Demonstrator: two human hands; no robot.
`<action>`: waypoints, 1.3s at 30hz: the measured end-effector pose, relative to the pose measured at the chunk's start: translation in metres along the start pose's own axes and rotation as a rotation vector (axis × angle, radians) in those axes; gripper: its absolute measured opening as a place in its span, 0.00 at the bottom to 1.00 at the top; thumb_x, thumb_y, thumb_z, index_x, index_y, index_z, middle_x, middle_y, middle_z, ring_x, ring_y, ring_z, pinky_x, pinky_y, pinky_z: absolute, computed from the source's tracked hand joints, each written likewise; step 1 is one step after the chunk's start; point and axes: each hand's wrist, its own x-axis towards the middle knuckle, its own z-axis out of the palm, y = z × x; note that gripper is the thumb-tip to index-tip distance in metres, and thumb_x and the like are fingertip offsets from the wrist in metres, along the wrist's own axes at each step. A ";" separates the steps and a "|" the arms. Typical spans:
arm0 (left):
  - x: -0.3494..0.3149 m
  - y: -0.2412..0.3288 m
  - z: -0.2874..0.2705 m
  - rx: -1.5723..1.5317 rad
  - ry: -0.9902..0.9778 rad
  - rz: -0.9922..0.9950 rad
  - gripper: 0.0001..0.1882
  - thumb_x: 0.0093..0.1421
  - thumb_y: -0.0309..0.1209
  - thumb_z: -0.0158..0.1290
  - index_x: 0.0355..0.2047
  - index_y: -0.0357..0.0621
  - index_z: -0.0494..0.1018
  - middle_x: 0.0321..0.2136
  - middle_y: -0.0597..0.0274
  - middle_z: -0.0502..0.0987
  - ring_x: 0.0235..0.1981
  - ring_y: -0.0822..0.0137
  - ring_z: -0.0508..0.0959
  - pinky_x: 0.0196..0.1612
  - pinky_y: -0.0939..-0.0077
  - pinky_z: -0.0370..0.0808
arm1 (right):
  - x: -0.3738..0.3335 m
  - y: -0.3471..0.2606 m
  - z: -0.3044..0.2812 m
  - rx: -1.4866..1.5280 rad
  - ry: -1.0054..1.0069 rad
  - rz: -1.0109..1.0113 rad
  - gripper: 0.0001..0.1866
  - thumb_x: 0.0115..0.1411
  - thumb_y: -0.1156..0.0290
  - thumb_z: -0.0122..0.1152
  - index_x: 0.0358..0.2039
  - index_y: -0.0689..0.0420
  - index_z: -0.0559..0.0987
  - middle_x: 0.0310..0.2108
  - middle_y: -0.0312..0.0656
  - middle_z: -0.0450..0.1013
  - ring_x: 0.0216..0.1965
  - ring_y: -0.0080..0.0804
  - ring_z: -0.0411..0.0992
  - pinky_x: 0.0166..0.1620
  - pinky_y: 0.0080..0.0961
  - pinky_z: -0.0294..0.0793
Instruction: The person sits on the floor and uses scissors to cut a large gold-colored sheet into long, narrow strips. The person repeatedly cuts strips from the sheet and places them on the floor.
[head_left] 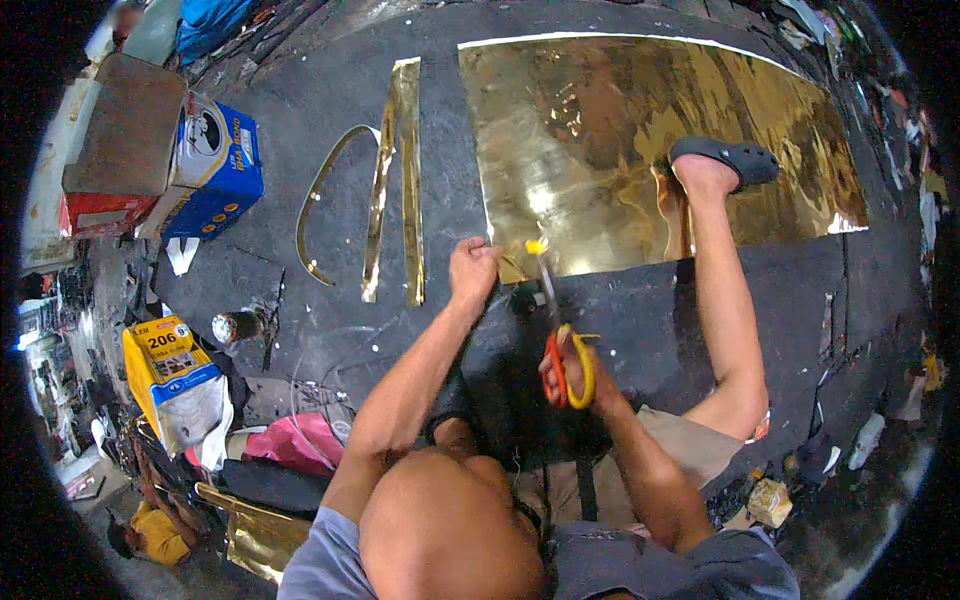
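Observation:
A large shiny gold sheet with a white edge lies on the dark floor. At its near left corner my left hand is closed, the fingers pinching the sheet's edge. My right hand is wrapped round the handles of a pair of scissors, one loop red and one yellow. The blades point away from me toward the sheet's near edge. A small yellow patch shows at their tips; what it is I cannot tell. My foot in a dark clog rests on the sheet.
Two straight gold strips and a curved narrow strip lie left of the sheet. Farther left stand a blue cardboard box, a yellow carton and a jar-like container. Another person is at lower left.

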 end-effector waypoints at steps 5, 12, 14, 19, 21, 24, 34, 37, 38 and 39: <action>0.017 -0.006 -0.010 0.067 -0.136 0.012 0.09 0.51 0.31 0.58 0.24 0.35 0.78 0.19 0.60 0.77 0.22 0.70 0.75 0.29 0.75 0.72 | -0.028 0.048 0.025 -0.028 -0.169 0.203 0.42 0.52 0.27 0.43 0.32 0.62 0.72 0.19 0.39 0.68 0.16 0.27 0.69 0.21 0.25 0.72; 0.031 -0.010 -0.016 0.031 -0.161 0.005 0.07 0.49 0.29 0.57 0.21 0.38 0.79 0.16 0.65 0.75 0.17 0.75 0.70 0.21 0.78 0.64 | 0.007 0.034 0.046 -0.120 -0.005 0.246 0.45 0.51 0.25 0.39 0.30 0.63 0.72 0.17 0.40 0.66 0.16 0.29 0.70 0.22 0.26 0.72; 0.028 -0.002 -0.013 0.083 -0.169 -0.018 0.09 0.48 0.32 0.58 0.17 0.39 0.77 0.15 0.63 0.75 0.18 0.72 0.72 0.24 0.75 0.67 | 0.011 0.024 0.045 -0.150 0.069 0.247 0.46 0.51 0.24 0.37 0.29 0.64 0.71 0.15 0.40 0.66 0.15 0.30 0.70 0.21 0.27 0.72; 0.028 -0.008 -0.010 0.093 -0.156 -0.011 0.10 0.50 0.33 0.57 0.20 0.39 0.77 0.16 0.64 0.75 0.18 0.73 0.70 0.23 0.75 0.66 | 0.032 0.032 0.033 -0.071 0.115 0.186 0.42 0.47 0.26 0.50 0.25 0.62 0.72 0.13 0.37 0.65 0.11 0.29 0.67 0.16 0.27 0.70; 0.009 0.008 0.000 0.058 -0.134 -0.019 0.14 0.50 0.37 0.57 0.20 0.37 0.76 0.16 0.61 0.76 0.20 0.71 0.73 0.27 0.73 0.68 | 0.037 0.027 0.026 -0.036 0.162 0.174 0.39 0.46 0.29 0.57 0.23 0.60 0.72 0.12 0.36 0.64 0.10 0.28 0.66 0.14 0.26 0.69; 0.002 -0.029 -0.001 0.057 -0.218 0.057 0.16 0.56 0.40 0.54 0.26 0.37 0.75 0.18 0.64 0.74 0.20 0.73 0.71 0.26 0.72 0.68 | 0.041 0.018 0.037 -0.066 0.142 0.204 0.36 0.46 0.31 0.59 0.22 0.59 0.72 0.12 0.35 0.64 0.10 0.27 0.66 0.14 0.25 0.69; -0.024 -0.008 -0.007 0.051 -0.202 0.119 0.12 0.60 0.35 0.51 0.23 0.41 0.70 0.15 0.70 0.68 0.17 0.78 0.65 0.21 0.77 0.62 | 0.053 0.021 0.032 -0.201 0.107 0.082 0.40 0.54 0.30 0.47 0.23 0.63 0.72 0.12 0.36 0.62 0.10 0.26 0.65 0.16 0.23 0.67; -0.025 -0.003 -0.008 -0.053 -0.243 0.061 0.12 0.61 0.33 0.50 0.22 0.42 0.70 0.16 0.72 0.68 0.18 0.80 0.63 0.22 0.80 0.60 | 0.050 0.019 0.034 -0.250 0.132 0.050 0.41 0.53 0.29 0.47 0.21 0.63 0.72 0.10 0.35 0.61 0.10 0.26 0.65 0.15 0.23 0.67; -0.022 -0.008 -0.008 -0.100 -0.255 0.053 0.11 0.61 0.32 0.50 0.23 0.42 0.70 0.16 0.73 0.68 0.18 0.81 0.63 0.22 0.81 0.59 | 0.048 0.017 0.037 -0.277 0.137 0.032 0.41 0.52 0.28 0.47 0.20 0.63 0.72 0.10 0.34 0.61 0.09 0.25 0.64 0.15 0.23 0.66; -0.018 -0.016 -0.007 -0.147 -0.267 0.045 0.10 0.61 0.32 0.50 0.23 0.43 0.70 0.16 0.74 0.68 0.18 0.81 0.63 0.22 0.81 0.59 | 0.045 0.013 0.040 -0.263 0.139 0.044 0.41 0.52 0.28 0.47 0.19 0.63 0.72 0.10 0.34 0.60 0.09 0.26 0.64 0.14 0.23 0.66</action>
